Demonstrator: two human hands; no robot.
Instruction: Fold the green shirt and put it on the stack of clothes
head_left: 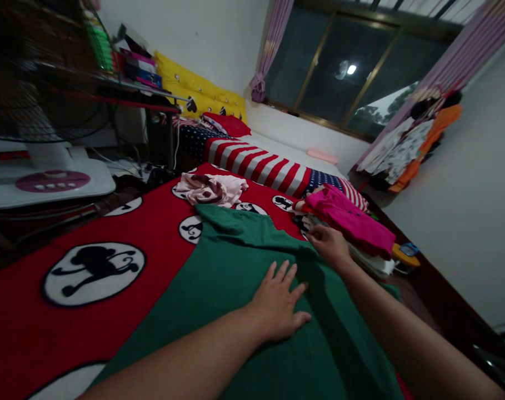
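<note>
A plain green garment, whose exact kind I cannot tell, lies spread over a red blanket printed with black monkey figures in white ovals. My left hand rests palm down on the middle of the green cloth, fingers spread. At the garment's upper right edge, my right hand has its fingers closed in a pinch on the fabric, and the cloth is creased there. Just past that hand sits a stack of folded clothes with a bright pink garment on top. A crumpled pale pink cloth lies beyond the green garment's far end.
At left stands a white fan base beside a cluttered desk. Behind is another bed with a striped, starred cover and a yellow cushion. Clothes hang at the right wall near a window.
</note>
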